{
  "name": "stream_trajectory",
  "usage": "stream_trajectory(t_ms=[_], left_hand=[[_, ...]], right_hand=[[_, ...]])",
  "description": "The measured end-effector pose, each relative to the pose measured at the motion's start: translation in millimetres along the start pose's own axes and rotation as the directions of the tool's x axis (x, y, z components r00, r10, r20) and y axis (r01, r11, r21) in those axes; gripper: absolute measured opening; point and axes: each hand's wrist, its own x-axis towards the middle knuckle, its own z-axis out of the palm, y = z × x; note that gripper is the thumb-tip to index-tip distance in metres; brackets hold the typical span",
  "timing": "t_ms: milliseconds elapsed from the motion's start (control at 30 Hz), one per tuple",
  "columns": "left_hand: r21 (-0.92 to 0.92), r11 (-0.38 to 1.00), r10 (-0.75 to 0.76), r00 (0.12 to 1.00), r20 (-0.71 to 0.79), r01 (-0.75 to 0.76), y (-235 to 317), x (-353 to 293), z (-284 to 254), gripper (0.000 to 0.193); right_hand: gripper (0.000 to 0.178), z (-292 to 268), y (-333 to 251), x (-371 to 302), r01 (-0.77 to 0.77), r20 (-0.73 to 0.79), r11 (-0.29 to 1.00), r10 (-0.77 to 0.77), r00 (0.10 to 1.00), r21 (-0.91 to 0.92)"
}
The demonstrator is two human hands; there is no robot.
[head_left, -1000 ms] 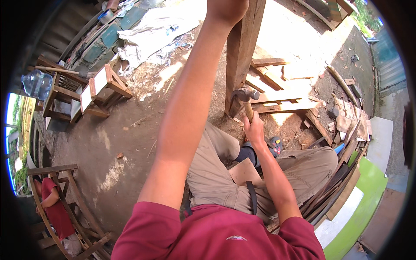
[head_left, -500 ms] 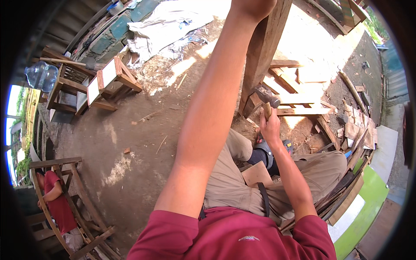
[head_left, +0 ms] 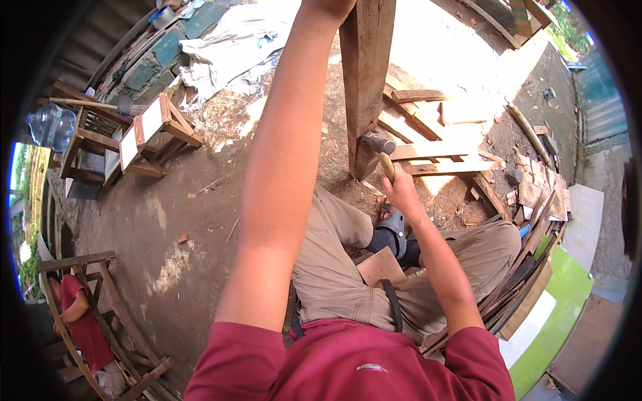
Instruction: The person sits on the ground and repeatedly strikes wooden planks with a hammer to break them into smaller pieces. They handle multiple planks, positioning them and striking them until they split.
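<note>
Hammer now meets upright plank (right hand gripping).

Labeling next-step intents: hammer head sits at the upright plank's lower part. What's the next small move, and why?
Probably a short draw-back of the hammer for a strike. The right hand grips its handle with the head against the upright wooden plank, while the left hand steadies the plank's top. What it is striking cannot be made out.

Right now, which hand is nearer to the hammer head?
The right. The right hand grips the hammer's handle just below the hammer head. The left hand is far above it, on top of the upright wooden post.
</note>
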Motion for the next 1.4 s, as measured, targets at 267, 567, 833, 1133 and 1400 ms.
stream_trajectory(t_ms=[267, 567, 833, 1133, 1400], left_hand=[[-0.224, 0.96, -0.18, 0.983, -0.024, 0.17, -18, 16, -41, 0.072], [-0.047, 0.985, -0.167, 0.985, -0.034, 0.165, -5, 20, -61, 0.063], [-0.063, 0.968, -0.25, 0.957, -0.149, 0.243, -32, 31, -90, 0.072], [-0.072, 0.964, -0.267, 0.945, -0.189, 0.258, -41, 32, -64, 0.07], [-0.26, 0.918, -0.332, 0.938, -0.096, 0.298, -38, 36, -64, 0.066]], right_hand=[[0.024, 16, 6, 3, -0.192, 0.035, 0.955, 0.189, 0.981, 0.227], [0.02, 75, 12, 26, -0.011, -0.157, 0.939, 0.069, 0.985, 0.344], [0.016, 96, 24, 59, 0.034, -0.164, 0.933, 0.027, 0.986, 0.358], [0.018, 91, 27, 69, 0.073, -0.195, 0.908, 0.01, 0.981, 0.412], [0.018, 62, -1, 43, -0.089, -0.168, 0.923, 0.162, 0.972, 0.374]])
